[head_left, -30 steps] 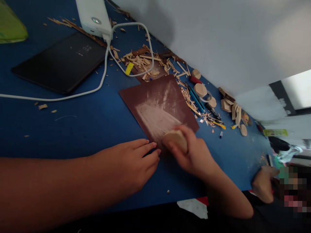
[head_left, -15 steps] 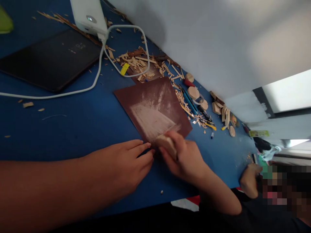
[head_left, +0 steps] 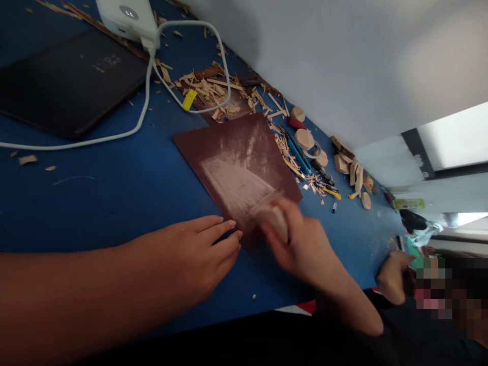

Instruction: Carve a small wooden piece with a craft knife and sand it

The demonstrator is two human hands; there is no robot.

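A dark brown sheet of sandpaper (head_left: 263, 147), streaked with pale dust, lies on the blue table (head_left: 125, 188). My right hand (head_left: 301, 234) grips a pale wooden piece (head_left: 277, 221) at the sheet's near corner; both are a little blurred. To its left, my left hand (head_left: 202, 249) lies flat, palm down, fingertips at the sheet's near edge. Nothing shows in it, and its fingers are slightly apart.
Wood shavings (head_left: 209, 94) cover a second brown sheet behind. A dark tablet (head_left: 68, 81), a white power bank (head_left: 131, 20) and its cable lie at the left. Blue pens (head_left: 299, 155), wooden discs (head_left: 304, 138) and blocks line the wall. Another person's arm (head_left: 392, 277) rests at the right.
My right hand has moved slightly to the right with the wooden piece, which is tilted differently. My left hand has stayed almost still. The view has shifted a little.
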